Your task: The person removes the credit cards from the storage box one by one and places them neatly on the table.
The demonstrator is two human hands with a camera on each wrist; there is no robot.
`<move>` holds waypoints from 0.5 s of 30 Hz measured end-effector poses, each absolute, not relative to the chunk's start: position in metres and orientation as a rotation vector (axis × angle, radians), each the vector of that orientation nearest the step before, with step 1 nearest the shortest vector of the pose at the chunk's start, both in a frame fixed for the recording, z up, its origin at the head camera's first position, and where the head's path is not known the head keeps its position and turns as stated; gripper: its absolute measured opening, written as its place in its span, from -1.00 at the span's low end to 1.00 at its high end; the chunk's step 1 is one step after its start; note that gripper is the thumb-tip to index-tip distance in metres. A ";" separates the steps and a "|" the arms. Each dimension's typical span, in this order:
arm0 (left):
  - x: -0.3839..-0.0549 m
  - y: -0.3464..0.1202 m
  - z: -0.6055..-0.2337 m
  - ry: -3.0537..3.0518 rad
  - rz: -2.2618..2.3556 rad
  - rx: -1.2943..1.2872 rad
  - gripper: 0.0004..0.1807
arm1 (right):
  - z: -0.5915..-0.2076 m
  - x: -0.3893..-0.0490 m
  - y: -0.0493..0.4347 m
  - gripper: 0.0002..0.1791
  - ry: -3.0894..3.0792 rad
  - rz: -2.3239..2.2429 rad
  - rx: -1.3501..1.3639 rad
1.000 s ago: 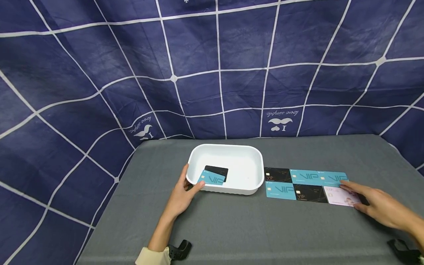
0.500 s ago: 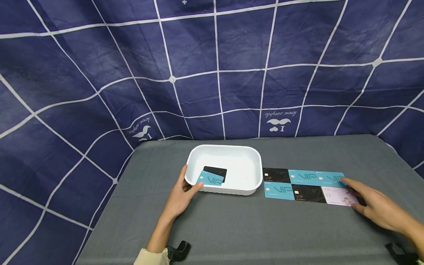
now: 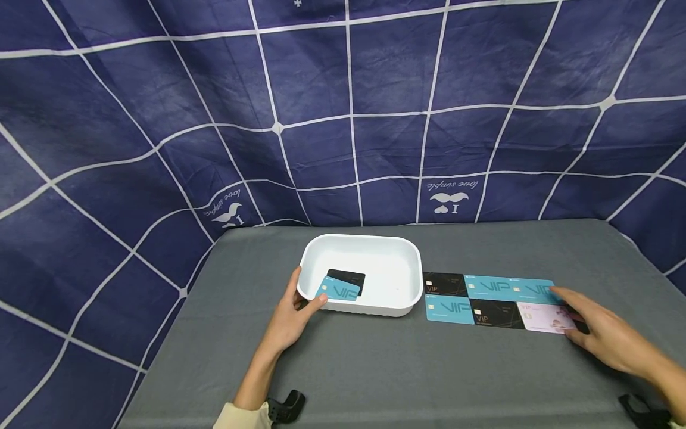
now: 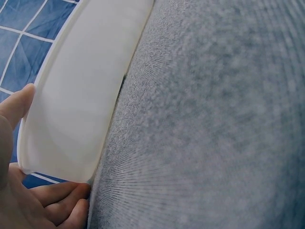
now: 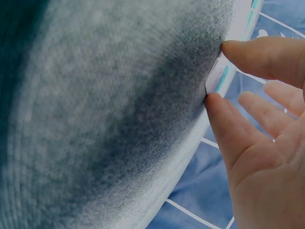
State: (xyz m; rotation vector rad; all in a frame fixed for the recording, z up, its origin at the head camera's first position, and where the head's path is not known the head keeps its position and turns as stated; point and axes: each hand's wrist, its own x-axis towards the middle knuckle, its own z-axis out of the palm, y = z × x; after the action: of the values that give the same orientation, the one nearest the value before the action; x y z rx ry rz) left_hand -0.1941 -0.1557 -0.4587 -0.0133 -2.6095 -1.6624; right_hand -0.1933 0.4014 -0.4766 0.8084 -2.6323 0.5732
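Note:
A white rectangular tray (image 3: 393, 274) stands left of centre on the grey cloth. My left hand (image 3: 292, 316) holds its near left corner, with thumb and forefinger at the rim and the other fingers curled low outside the wall (image 4: 81, 95). A teal VIP card (image 3: 340, 288) overlaps a black card (image 3: 351, 275) inside. To the tray's right lie two rows of cards, edge to edge. My right hand (image 3: 611, 333) touches their right end: the forefinger meets a teal card (image 3: 530, 289), the thumb lies by a pink card (image 3: 541, 317). A dark patch, perhaps another card, shows beneath.
More cards in the rows are a black card (image 3: 445, 284) beside the tray, a teal card (image 3: 449, 308) below it and another black card (image 3: 497, 313). A blue curtain (image 3: 391, 143) with white lines hangs behind the grey surface (image 3: 391, 369).
My right forefinger has slid slightly toward the teal card's right edge. The left hand stays on the tray, and the head view has shifted a little.

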 end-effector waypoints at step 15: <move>-0.192 -0.154 -0.453 -2.603 -1.674 -0.002 0.04 | -0.473 -0.192 0.396 -0.01 -2.706 0.630 0.718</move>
State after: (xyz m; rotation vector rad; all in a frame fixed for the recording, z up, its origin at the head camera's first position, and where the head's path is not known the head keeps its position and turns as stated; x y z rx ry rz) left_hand -0.1917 -0.1544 -0.4530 -0.0023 -2.6028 -1.6742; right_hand -0.1922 0.3957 -0.4732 0.7178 -2.7055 0.6300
